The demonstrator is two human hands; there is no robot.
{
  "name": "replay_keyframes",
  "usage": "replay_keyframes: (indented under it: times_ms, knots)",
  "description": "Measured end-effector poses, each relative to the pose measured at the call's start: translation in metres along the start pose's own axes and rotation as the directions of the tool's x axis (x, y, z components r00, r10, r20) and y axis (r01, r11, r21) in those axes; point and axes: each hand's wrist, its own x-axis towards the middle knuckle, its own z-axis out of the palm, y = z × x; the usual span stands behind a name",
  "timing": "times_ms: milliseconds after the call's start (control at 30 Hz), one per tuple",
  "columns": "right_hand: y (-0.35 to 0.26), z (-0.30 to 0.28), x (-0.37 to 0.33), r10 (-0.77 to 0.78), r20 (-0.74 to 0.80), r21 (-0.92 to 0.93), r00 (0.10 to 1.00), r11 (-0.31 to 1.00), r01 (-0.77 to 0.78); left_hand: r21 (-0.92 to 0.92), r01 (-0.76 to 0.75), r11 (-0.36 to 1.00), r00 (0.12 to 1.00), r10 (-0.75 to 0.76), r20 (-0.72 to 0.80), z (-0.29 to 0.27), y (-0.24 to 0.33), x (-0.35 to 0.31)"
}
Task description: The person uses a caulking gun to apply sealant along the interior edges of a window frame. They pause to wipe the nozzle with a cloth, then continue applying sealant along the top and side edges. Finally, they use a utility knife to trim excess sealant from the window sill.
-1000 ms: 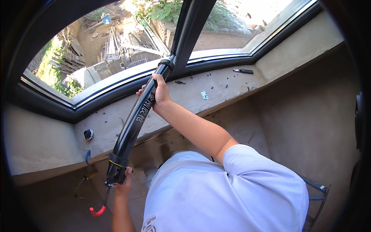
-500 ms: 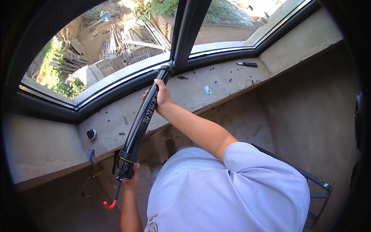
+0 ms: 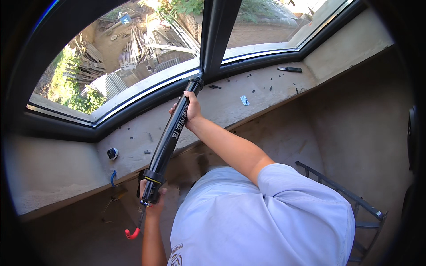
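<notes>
A black caulking gun [image 3: 171,139] with a long barrel slants up from lower left to the window frame. Its front end is at the foot of the black mullion [image 3: 213,44], where that meets the lower frame; the tip itself is hard to make out. My right hand [image 3: 192,107] is wrapped round the upper barrel. At the rear, my left hand [image 3: 153,197] grips the handle end, with fingers showing on both sides, partly hidden by the gun. A rod with a red hooked end [image 3: 132,234] sticks out below.
On the concrete sill [image 3: 222,104] lie a utility knife [image 3: 290,69], a small blue-and-white packet [image 3: 244,100], dark scraps, a round black-and-white item [image 3: 112,154] and a blue hook-shaped piece [image 3: 113,178]. A dark metal ladder [image 3: 355,199] stands at the right. Wood piles show outside.
My left hand's fingers now show on the far side of the handle, closed further round it. The whole view has shifted slightly; my right hand keeps its place on the barrel.
</notes>
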Motion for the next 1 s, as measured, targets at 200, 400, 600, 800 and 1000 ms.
replay_keyframes:
  times_ms: [200, 400, 600, 800, 1000]
  knots:
    - [-0.024, -0.002, -0.008, 0.052, 0.065, 0.139, 0.997, 0.988, -0.061, -0.192, 0.393, 0.899, 0.84, -0.266, 0.472, -0.032, 0.066, 0.016]
    - [-0.04, 0.01, -0.009, 0.039, 0.156, 0.09, 0.987, 0.994, -0.053, -0.363, 0.506, 0.782, 0.768, -0.217, 0.603, -0.065, 0.163, 0.056]
    - [-0.053, 0.002, -0.016, 0.009, 0.203, -0.16, 0.979, 0.987, 0.025, -0.256, 0.158, 0.954, 0.83, 0.013, 0.558, -0.066, 0.197, 0.08]
    - [-0.022, 0.003, -0.128, -0.158, 0.258, -0.434, 0.953, 0.862, 0.26, -0.221, -0.05, 0.974, 0.816, 0.167, 0.553, -0.062, 0.222, 0.097]
    - [0.027, 0.005, -0.281, -0.344, 0.596, -0.414, 0.725, 0.642, 0.645, -0.321, -0.01, 0.947, 0.662, 0.247, 0.708, -0.055, 0.229, 0.103]
